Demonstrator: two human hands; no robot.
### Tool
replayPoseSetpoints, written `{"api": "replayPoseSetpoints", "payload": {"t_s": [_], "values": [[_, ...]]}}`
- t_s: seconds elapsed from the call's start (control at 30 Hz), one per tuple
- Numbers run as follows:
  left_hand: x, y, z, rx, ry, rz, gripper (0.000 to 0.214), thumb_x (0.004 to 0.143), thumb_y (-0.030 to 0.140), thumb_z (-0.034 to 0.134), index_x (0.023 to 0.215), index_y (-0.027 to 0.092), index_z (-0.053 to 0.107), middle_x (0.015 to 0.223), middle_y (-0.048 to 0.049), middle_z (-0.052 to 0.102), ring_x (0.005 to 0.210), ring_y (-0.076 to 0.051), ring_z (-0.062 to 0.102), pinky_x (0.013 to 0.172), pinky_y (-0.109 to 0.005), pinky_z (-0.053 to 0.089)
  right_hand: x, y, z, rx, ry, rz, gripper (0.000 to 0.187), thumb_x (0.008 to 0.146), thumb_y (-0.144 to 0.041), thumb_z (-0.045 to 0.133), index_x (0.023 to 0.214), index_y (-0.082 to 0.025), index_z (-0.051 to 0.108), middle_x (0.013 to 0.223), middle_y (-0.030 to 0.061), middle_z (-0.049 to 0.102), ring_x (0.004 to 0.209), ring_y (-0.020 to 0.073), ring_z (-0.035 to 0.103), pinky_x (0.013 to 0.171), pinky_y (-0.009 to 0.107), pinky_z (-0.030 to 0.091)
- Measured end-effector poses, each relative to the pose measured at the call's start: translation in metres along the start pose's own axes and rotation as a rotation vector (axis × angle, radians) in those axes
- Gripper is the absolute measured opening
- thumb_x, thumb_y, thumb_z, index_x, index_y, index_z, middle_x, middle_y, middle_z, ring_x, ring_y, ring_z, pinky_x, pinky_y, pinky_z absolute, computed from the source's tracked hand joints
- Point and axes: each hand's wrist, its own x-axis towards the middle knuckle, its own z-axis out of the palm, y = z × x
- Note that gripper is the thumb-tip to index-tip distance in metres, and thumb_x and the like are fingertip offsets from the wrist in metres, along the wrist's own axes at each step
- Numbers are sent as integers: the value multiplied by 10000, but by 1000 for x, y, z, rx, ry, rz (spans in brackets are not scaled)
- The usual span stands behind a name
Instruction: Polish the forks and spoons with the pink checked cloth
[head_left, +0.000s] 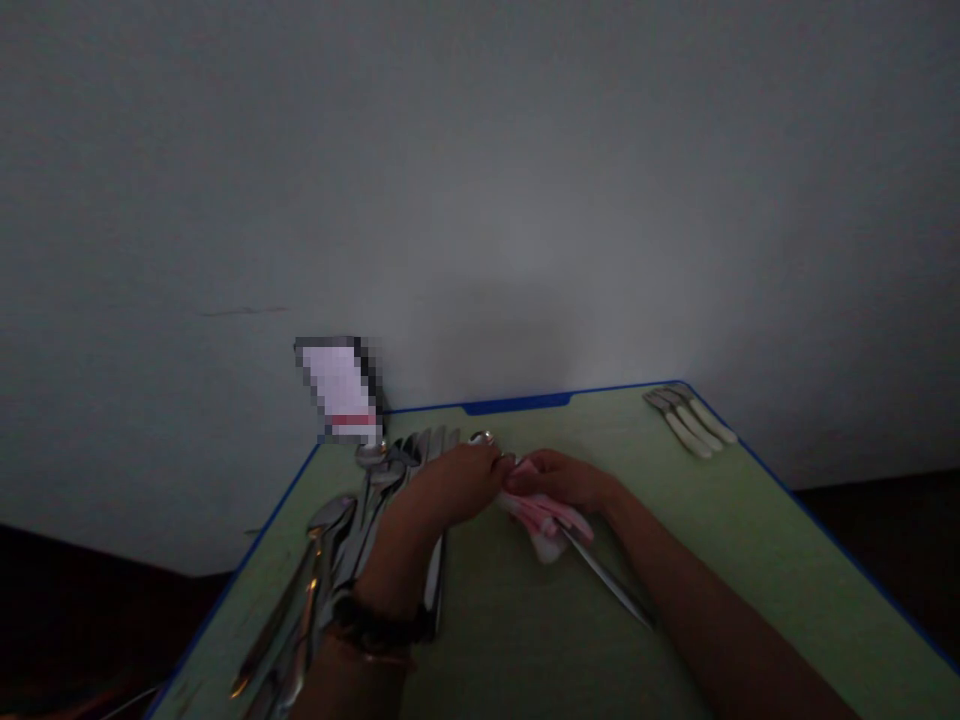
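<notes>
My left hand is closed near the neck of a metal spoon; a shiny bowl shows just beyond its fingers. A pink and white cloth is wrapped around the middle of the spoon, pinched in my right hand. The two hands meet at the fingertips above the table. From under the cloth, the spoon's handle slants down toward the near right. Part of the spoon is hidden by the cloth and fingers. Below my left wrist, metal cutlery lies in a loose group.
The light green table has a blue rim and stands against a grey wall. Three pale-handled forks lie side by side at the far right corner. A blurred-out phone-like object leans at the far left corner.
</notes>
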Motion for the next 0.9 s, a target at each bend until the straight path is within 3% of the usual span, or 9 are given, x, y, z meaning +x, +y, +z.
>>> {"api": "replayPoseSetpoints", "payload": {"t_s": [0.13, 0.27, 0.4, 0.53, 0.73, 0.9], "values": [[3, 1, -2, 11, -38, 137, 321, 894, 309, 376, 792, 171, 647, 833, -60, 678, 738, -174, 608, 672, -262, 412, 3, 2, -1, -21, 12, -5, 332, 683, -433, 684, 683, -118, 580, 598, -28, 584, 500, 58, 465, 492, 184, 344], [1, -1, -9, -2, 6, 173, 375, 905, 341, 336, 793, 166, 648, 783, -54, 673, 699, -169, 592, 647, -254, 400, 2, 2, 1, -19, 35, -37, 318, 701, -422, 673, 694, -114, 594, 598, -24, 595, 500, 58, 480, 496, 178, 357], [-14, -10, -29, -64, 107, 162, 401, 904, 359, 318, 765, 181, 650, 723, -31, 663, 668, -158, 582, 615, -236, 383, -2, -1, 0, 102, 28, -13, 340, 692, -424, 682, 739, -92, 626, 624, 9, 636, 508, 79, 530, 502, 187, 393], [-27, -19, -48, -129, 281, 39, 416, 908, 428, 306, 782, 190, 624, 554, 16, 593, 536, -138, 549, 544, -226, 360, -5, 1, -2, 238, -20, -22, 337, 673, -400, 705, 795, -92, 642, 672, 27, 671, 550, 97, 587, 535, 191, 432], [-21, -3, -48, -81, 431, 62, 325, 914, 364, 336, 844, 185, 598, 702, -19, 658, 610, -150, 592, 569, -234, 381, -4, 6, -4, 330, -41, -47, 334, 659, -366, 726, 803, -78, 640, 684, 36, 677, 560, 97, 606, 548, 186, 453], [-15, 11, -44, -86, 507, 68, 337, 913, 350, 348, 905, 170, 633, 853, -62, 690, 779, -188, 624, 704, -269, 432, -3, 6, -6, 353, -45, -59, 360, 654, -382, 728, 795, -68, 626, 669, 45, 667, 549, 104, 605, 530, 194, 453]]}}
